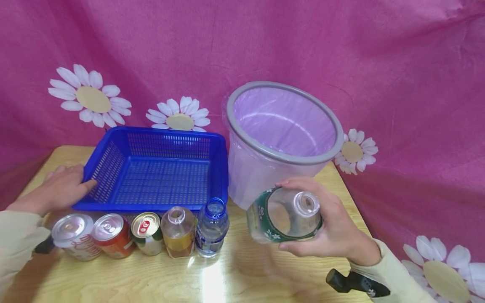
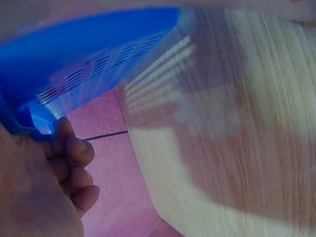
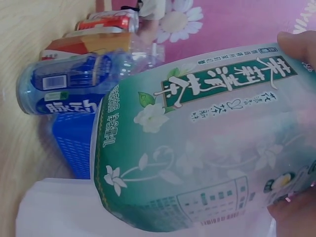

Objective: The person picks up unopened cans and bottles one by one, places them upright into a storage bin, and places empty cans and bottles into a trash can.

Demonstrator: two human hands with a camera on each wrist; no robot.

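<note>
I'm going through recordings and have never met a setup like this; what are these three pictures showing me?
There is no machine: a person works bare-handed. The large picture comes from a camera worn on the head, looking forward and down; the two smaller ones come from a camera on each wrist. On the wooden table stand a blue basket and a lined bin. Along the basket's near side stand three cans and two bottles. The left hand holds the basket's left edge; the right hand grips a tilted green-labelled bottle.
</note>
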